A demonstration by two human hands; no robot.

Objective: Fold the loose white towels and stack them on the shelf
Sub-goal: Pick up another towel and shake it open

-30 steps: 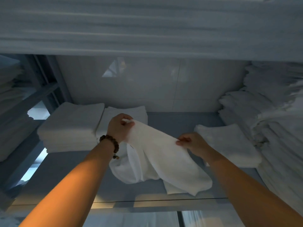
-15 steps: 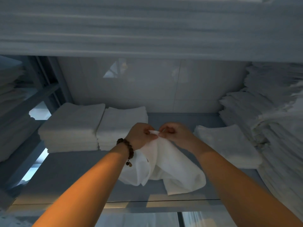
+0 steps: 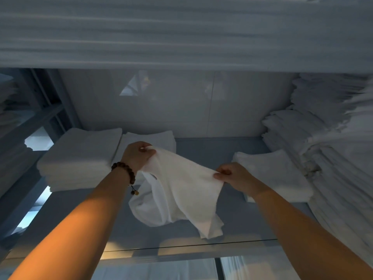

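Note:
A loose white towel (image 3: 181, 190) hangs over the grey shelf (image 3: 212, 156), its lower end bunched on the shelf near the front edge. My left hand (image 3: 137, 156), with a bead bracelet on the wrist, pinches the towel's upper left corner. My right hand (image 3: 232, 174) pinches the upper edge further right, and the cloth is stretched between them. Two stacks of folded white towels stand at the back left: one (image 3: 80, 158) at the far left and one (image 3: 159, 138) partly hidden behind my left hand. A single folded towel (image 3: 276, 174) lies at the right.
A tall, untidy pile of white towels (image 3: 333, 148) fills the right side of the shelf. The upper shelf (image 3: 181, 33) holding linen overhangs the space. A metal frame (image 3: 40, 110) with more towels stands at the left. The shelf's front edge (image 3: 191, 247) runs below the towel.
Half a second ago my hands met at the towel's top edge. They have since moved apart, left hand up and left, right hand to the right, spreading the towel again.

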